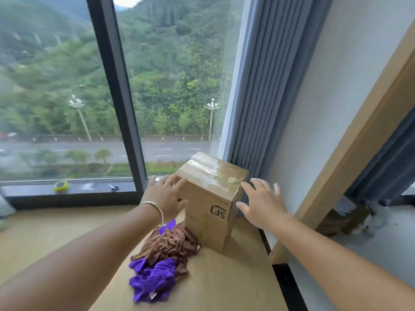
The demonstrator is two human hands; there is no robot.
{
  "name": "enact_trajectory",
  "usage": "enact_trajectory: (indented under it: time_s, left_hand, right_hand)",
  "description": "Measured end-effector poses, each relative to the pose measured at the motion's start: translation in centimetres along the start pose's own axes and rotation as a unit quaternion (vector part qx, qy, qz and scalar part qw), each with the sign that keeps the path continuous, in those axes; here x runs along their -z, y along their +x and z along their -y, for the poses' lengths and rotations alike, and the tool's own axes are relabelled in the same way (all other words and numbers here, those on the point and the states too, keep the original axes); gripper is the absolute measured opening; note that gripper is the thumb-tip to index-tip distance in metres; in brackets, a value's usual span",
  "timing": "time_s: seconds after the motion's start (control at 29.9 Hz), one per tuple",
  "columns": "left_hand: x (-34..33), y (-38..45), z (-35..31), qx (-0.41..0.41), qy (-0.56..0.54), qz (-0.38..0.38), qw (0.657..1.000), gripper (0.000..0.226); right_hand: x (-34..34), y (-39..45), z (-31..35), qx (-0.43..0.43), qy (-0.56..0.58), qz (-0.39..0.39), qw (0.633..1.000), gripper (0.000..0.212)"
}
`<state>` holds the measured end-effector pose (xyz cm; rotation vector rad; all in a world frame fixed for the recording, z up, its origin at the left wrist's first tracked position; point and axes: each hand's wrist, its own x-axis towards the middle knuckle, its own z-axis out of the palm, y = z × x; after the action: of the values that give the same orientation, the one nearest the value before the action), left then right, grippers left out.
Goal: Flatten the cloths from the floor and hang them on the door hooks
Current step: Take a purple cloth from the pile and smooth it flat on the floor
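Reaching forward at mid-frame, both hands flank a taped box that stands upright on the wooden floor. The left hand is spread, fingers straight, against or just beside the box's left face; whether it truly touches I cannot tell. The right hand is also spread and relaxed, just off the box's right edge and grasping nothing.

The cloths lie in one crumpled heap at lower centre, touching the foot of the box: a brown cloth on top, nearer the box, and a purple cloth bunched below it toward the bottom of the frame, with a purple scrap showing beside the left wrist. Neither is flattened, and neither hand is on them.

No door hooks appear anywhere in view; only a wooden frame slants up the right side beside a blue curtain, with the window filling the upper left.

By my reading the task has barely begun: nothing is smoothed or hung. The hands seem busy with the box, perhaps to shift it clear of the heap. Picking up, flattening and hanging each cloth all remain.
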<state>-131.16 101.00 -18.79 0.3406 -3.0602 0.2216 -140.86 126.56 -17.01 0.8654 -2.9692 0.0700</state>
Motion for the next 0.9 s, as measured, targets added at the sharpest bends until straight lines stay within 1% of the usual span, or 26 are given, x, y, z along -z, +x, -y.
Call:
enact_trajectory:
  time_s: [0.2, 0.37, 0.5, 0.7, 0.9]
  left_hand:
    - [-6.7, -0.2, 5.8, 0.111, -0.003, 0.071, 0.991, 0.070]
    - [-14.0, 0.6, 10.2, 0.143, -0.001, 0.128, 0.981, 0.068]
    - [-20.5, 0.8, 12.9, 0.174, -0.032, 0.188, 0.966, 0.067]
    - [-32.9, 0.1, 14.9, 0.192, -0.079, 0.277, 0.938, 0.065]
    - [-48.1, -2.6, 13.9, 0.215, -0.114, 0.346, 0.906, 0.061]
  right_hand:
    - [-5.5, 7.1, 5.0, 0.102, 0.023, 0.047, 0.993, 0.059]
    - [-11.6, 12.3, 9.3, 0.141, -0.005, 0.101, 0.985, 0.060]
    - [-17.7, 15.9, 12.7, 0.162, -0.016, 0.146, 0.976, 0.060]
    - [-30.2, 18.9, 16.9, 0.207, -0.034, 0.217, 0.953, 0.063]
    - [-45.4, 20.0, 20.5, 0.245, -0.031, 0.293, 0.924, 0.063]
